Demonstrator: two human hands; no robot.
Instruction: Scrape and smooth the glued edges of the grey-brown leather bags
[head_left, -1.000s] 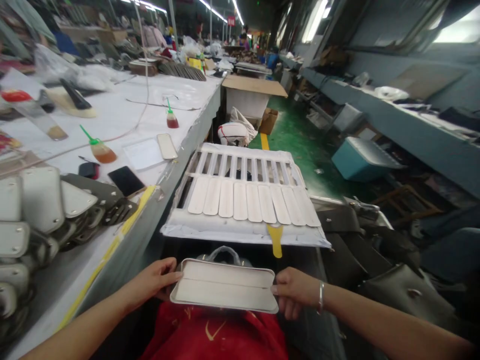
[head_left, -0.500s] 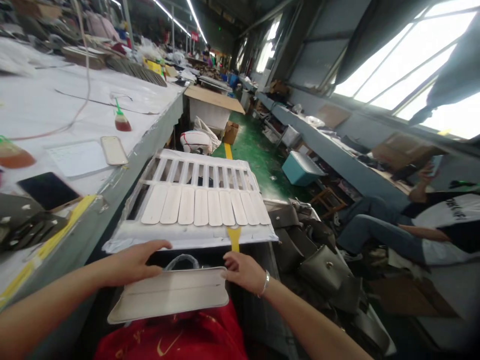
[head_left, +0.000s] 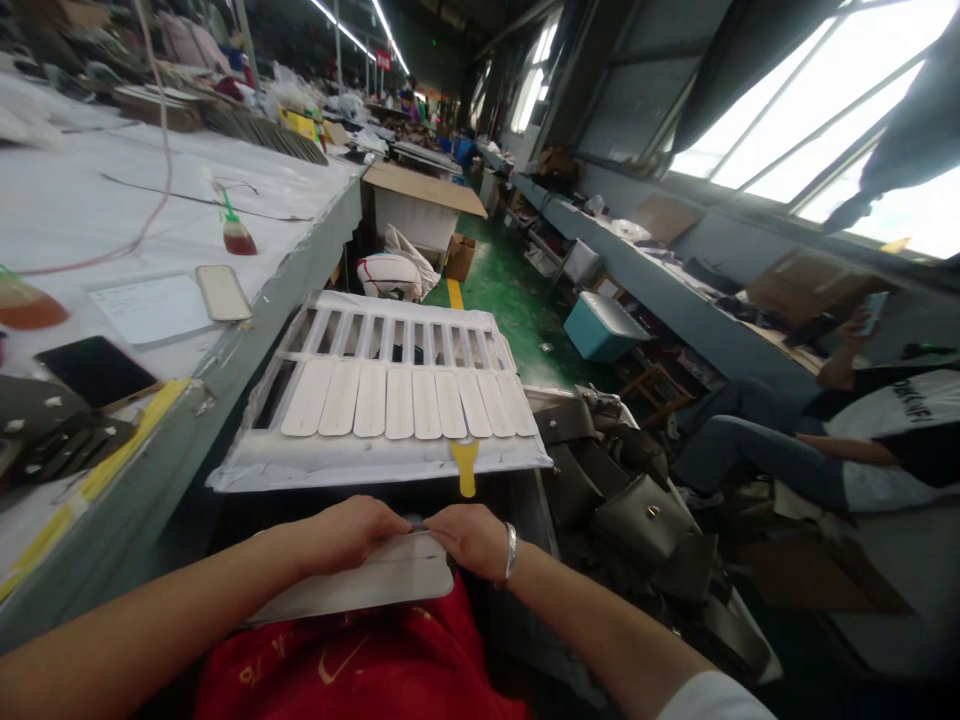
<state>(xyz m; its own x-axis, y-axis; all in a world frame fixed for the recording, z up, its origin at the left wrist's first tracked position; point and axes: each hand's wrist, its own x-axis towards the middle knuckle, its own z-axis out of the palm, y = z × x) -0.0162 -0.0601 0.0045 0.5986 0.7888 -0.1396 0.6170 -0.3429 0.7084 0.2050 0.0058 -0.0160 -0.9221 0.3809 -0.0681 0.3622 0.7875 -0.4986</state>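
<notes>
A pale, flat panel with rounded corners lies across my lap, over red cloth with gold marks. My left hand is closed at its far edge, fingertips pinched together. My right hand, with a silver bracelet on the wrist, pinches the same edge right beside it. The fingertips of both hands nearly meet there. A small greyish bit shows between them, too small to make out. Ahead, a white slatted rack carries a row of several cream rounded strips. A yellow flared piece hangs over the rack's near edge.
On the left, a worktable holds a green-tipped bottle, a phone and a dark tablet. Dark bags fill a bin at my right. Beyond it, a person sits holding a phone. A teal box stands on the floor.
My hands have come together from either end of the panel to pinch its far edge. The clear loop behind the panel is now hidden. The view has shifted slightly.
</notes>
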